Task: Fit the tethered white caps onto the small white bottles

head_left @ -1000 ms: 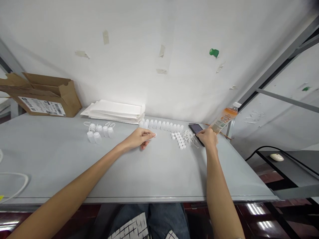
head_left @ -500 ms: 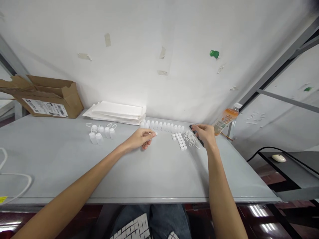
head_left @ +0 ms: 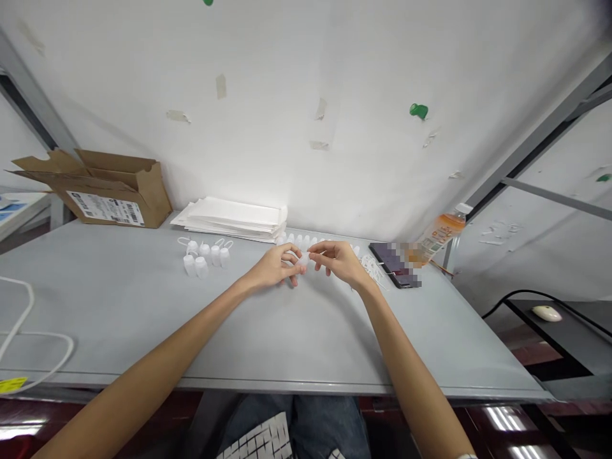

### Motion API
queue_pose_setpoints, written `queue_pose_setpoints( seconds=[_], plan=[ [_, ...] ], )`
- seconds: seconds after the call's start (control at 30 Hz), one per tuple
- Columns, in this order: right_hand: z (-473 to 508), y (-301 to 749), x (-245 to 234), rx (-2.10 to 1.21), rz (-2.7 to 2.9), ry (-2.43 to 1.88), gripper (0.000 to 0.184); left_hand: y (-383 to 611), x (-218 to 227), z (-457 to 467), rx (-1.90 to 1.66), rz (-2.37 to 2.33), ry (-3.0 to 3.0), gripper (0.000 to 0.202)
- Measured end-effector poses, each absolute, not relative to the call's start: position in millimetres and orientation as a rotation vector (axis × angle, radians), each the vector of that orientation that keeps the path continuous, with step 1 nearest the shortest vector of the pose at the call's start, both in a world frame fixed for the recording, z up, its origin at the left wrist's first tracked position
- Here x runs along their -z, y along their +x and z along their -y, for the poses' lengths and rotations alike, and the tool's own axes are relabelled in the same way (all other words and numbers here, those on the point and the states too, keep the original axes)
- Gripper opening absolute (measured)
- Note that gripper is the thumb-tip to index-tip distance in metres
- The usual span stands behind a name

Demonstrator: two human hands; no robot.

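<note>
Over the middle of the table my left hand (head_left: pixel 280 264) is closed around a small translucent white bottle (head_left: pixel 303 259). My right hand (head_left: pixel 337 260) meets it from the other side, thumb and fingers pinched at the bottle's top. Whatever is in that pinch is too small to make out. Behind both hands stands a row of similar white bottles (head_left: pixel 299 241), partly covered by them. A heap of thin white cords (head_left: pixel 373 269) lies to the right of my right hand, which hides the small white caps.
On the left stand several bottles, some with cord loops (head_left: pixel 215 257). Behind them are a paper stack (head_left: pixel 229 218) and an open cardboard box (head_left: pixel 109 191). To the right lie a dark phone (head_left: pixel 389 262) and an orange drink bottle (head_left: pixel 442 233). A white cable (head_left: pixel 29 306) crosses the left side.
My right hand has moved left from beside the cords and phone to the bottle in my left hand. The phone now shows more fully. The view has shifted slightly.
</note>
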State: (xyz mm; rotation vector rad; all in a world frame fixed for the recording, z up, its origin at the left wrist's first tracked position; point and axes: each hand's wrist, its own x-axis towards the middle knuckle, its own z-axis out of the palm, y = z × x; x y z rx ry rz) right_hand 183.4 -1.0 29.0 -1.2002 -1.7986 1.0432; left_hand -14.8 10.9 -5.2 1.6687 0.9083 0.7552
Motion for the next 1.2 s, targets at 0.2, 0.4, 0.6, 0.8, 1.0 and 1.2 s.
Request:
queue_pose_setpoints(
  seconds=[0.2,0.4,0.6,0.8,1.0,1.2],
  plan=[
    [-4.0,180.7,-29.0,-1.133,1.7,-1.147,0.03,-13.1,2.5,-8.4,-0.792,-0.92,1.709,0.043],
    [-21.9,176.9,-36.5,-0.711,1.761,-1.318,0.017,-25.8,-6.3,-17.0,-1.11,-1.403,2.103,0.039],
    [-37.5,157.3,-20.9,-0.15,2.001,-1.587,0.011,-39.4,-7.9,-29.9,-1.3,-1.73,1.923,0.042],
    [-40.1,143.5,-8.2,-0.072,2.054,-1.628,0.014,-37.9,-3.8,-30.8,-1.25,-1.74,1.956,0.041],
    [-40.4,138.9,-3.9,0.042,2.083,-1.671,0.017,-38.2,-9.3,-27.5,-1.204,-1.772,2.037,0.041],
    [-39.9,137.7,0.1,0.096,2.117,-1.664,0.019,-66.8,-40.7,-17.6,-1.091,-1.522,2.452,0.024]
  ],
)
